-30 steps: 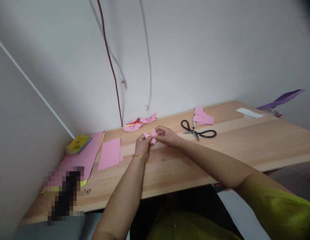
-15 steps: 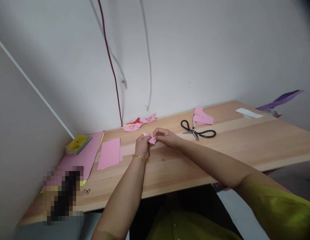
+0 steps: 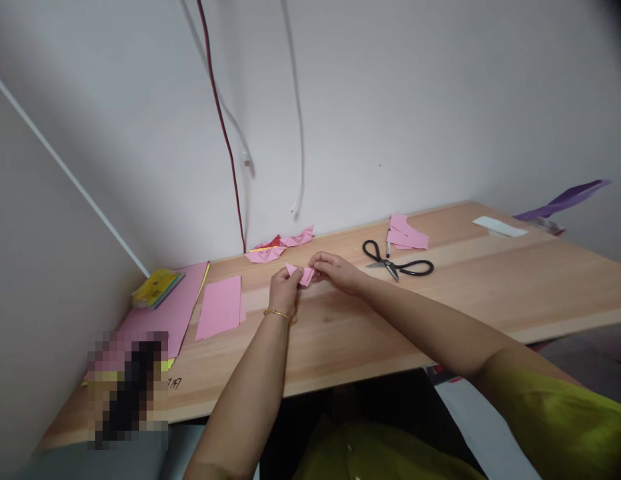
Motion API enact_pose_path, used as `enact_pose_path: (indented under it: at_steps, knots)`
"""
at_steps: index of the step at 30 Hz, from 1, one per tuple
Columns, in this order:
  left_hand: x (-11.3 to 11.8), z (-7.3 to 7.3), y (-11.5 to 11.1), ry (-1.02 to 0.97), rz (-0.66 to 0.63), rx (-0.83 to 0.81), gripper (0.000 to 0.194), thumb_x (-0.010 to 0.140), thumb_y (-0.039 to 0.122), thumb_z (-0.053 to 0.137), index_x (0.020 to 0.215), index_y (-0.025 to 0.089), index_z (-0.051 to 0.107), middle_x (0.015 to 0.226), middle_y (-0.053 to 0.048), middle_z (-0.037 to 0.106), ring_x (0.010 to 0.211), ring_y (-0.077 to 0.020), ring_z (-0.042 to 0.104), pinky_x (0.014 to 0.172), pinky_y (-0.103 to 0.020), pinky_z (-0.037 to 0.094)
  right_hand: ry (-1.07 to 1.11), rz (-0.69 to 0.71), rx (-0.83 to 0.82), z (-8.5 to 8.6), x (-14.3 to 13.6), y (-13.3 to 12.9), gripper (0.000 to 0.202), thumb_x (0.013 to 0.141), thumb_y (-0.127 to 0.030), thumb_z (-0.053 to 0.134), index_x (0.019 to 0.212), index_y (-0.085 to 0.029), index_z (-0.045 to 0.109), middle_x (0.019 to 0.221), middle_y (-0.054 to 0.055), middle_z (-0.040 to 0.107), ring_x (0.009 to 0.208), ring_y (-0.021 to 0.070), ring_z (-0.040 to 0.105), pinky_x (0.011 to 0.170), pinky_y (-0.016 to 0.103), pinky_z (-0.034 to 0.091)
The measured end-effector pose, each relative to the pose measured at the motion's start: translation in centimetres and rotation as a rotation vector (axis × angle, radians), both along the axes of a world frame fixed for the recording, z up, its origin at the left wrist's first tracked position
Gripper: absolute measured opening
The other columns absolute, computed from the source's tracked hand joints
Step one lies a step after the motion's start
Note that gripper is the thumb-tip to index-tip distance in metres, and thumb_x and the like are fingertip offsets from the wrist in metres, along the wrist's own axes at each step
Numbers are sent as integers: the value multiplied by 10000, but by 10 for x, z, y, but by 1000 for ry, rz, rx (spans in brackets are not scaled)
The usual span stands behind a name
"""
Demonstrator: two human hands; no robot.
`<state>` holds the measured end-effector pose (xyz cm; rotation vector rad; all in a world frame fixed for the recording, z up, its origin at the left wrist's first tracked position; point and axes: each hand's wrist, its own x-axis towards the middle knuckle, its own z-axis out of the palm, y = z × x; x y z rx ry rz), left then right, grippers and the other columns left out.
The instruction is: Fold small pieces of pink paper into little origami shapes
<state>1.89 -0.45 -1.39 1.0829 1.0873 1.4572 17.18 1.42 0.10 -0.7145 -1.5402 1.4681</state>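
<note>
A small folded piece of pink paper [image 3: 305, 277] is held just above the wooden table, in front of me. My left hand [image 3: 285, 288] pinches it with the thumb on top. At the paper's right edge, my right hand [image 3: 333, 271] has its thumb and fingertips closed together; they touch or grip its corner. Beyond my hands, against the wall, lie folded pink paper pieces [image 3: 267, 253] with red and yellow bits among them. Black-handled scissors [image 3: 390, 265] lie spread open to the right of my right hand.
Pink sheets [image 3: 221, 307] lie left of my hands, near a larger pink stack [image 3: 187, 303] topped by a yellow packet [image 3: 156, 288]. Pink scraps [image 3: 407, 235] and a marker [image 3: 388, 245] lie behind the scissors. A white strip [image 3: 499, 227] is far right. Cables [image 3: 225, 127] hang along the wall.
My right fingers have shifted slightly up and right, from over the paper to its right edge, so more of the paper shows. My left hand keeps its pinch.
</note>
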Motion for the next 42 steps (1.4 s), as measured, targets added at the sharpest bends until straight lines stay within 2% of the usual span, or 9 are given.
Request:
enact_pose_path:
  at_steps: [4,9,20,28,35,38,42]
  knots:
    - [-1,4,-3,119,15,37,226,633,352,664,632,134,601,591,18,550,556,-88,465,553,-210,359,-95,-34,-4,-1,2,3,237,798,-369,503,731,-146,549,649,3,600,599,90,534,620,217,431]
    - [-2,7,-6,274,4,84,224,660,357,628,644,135,611,609,8,544,583,-100,452,565,-216,352,-184,-5,56,-5,5,7,240,767,-379,542,756,-142,579,639,-2,598,603,93,536,612,214,426]
    - [-2,9,-7,346,-21,65,227,667,361,611,645,135,605,595,20,542,574,-97,454,562,-212,347,-357,43,187,9,12,1,181,765,-320,508,770,-146,557,676,-4,590,626,100,524,605,210,392]
    - [-2,7,-5,359,-46,33,237,649,364,624,680,129,636,624,5,578,585,-106,479,576,-218,367,-426,-38,315,8,9,0,147,750,-276,487,738,-140,544,651,-16,533,585,88,450,558,202,342]
    - [2,14,-12,548,-10,74,170,660,298,574,639,138,627,605,9,572,590,-113,488,561,-216,362,-490,-122,299,3,2,-2,82,681,-223,484,670,-150,522,612,-27,504,561,84,412,524,197,312]
    - [3,15,-12,521,8,71,150,652,281,573,620,141,617,588,15,560,580,-109,478,554,-211,359,-502,-154,260,5,-2,-3,71,659,-209,475,640,-152,513,601,-26,503,558,85,414,509,194,301]
    - [4,11,-10,340,22,45,153,630,289,609,636,136,609,594,15,550,570,-100,469,555,-209,363,-440,-157,212,5,-3,-3,81,651,-209,477,662,-152,535,602,-32,511,552,82,425,510,191,309]
